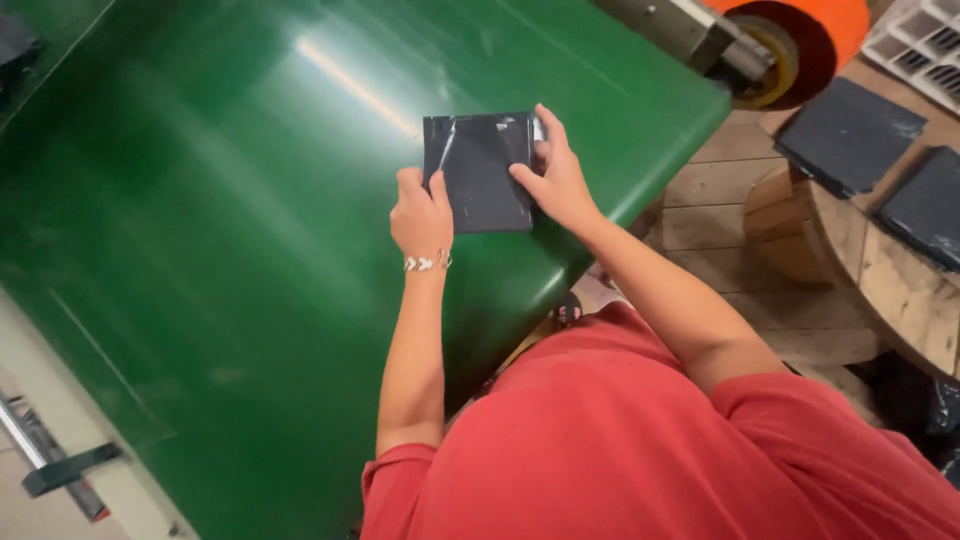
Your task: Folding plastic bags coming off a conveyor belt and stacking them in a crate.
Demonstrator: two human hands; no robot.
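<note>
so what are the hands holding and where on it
A flat dark plastic-wrapped packet lying on the green table. The left hand grips its lower left edge; the right hand holds its right edge.

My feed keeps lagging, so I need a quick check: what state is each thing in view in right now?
Black pouch: flat on the green surface, held at both side edges.
Left hand: fingers gripping the pouch's left edge.
Right hand: fingers pressing the pouch's right edge.
Green surface: glossy, bare apart from the pouch.
Dark pouches: lying flat on the wooden stand at right, untouched.
Orange roll: mounted on its holder, partly out of view.
</note>
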